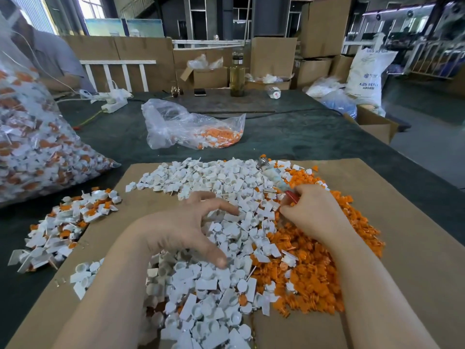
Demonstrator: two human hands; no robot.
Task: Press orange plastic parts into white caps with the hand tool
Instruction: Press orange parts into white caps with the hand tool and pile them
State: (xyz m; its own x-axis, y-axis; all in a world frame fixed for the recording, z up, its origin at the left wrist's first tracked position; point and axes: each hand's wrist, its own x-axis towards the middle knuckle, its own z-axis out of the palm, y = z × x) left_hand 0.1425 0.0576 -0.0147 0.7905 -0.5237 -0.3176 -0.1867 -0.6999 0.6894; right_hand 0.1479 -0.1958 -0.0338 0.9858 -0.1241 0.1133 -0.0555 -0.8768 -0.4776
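Head view, right hand (312,212) gripping hand tool (275,181)

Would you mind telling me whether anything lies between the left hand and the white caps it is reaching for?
Nothing visible does: the left hand is spread directly over the white caps, its fingertips already touching the pile.

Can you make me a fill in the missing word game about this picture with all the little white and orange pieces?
1. The right hand holds a tool with a ____ handle.
2. The loose orange parts lie to the ____ of the white caps.
3. Both piles rest on a sheet of brown ____.
4. The clear plastic bag farther back on the table holds orange and ____ pieces.

Missing words: red; right; cardboard; white
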